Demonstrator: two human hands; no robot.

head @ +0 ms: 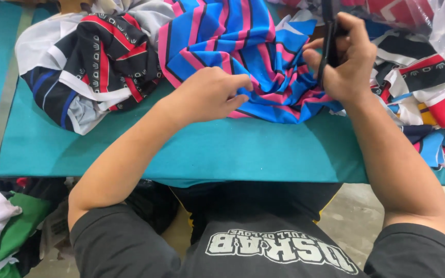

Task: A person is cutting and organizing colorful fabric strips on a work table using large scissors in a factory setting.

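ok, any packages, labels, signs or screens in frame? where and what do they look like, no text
Clear plastic bag: top right corner, crumpled, see-through, over red and white fabric.
Shirt print: bottom centre, on the person's black shirt, blocky white lettering seen upside down.
No signs or screens visible.

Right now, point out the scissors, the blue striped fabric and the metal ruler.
scissors [329, 44], head view, black handle in the right hand.
blue striped fabric [222, 36], head view, upper folds.
metal ruler [3, 103], head view, mid-length.
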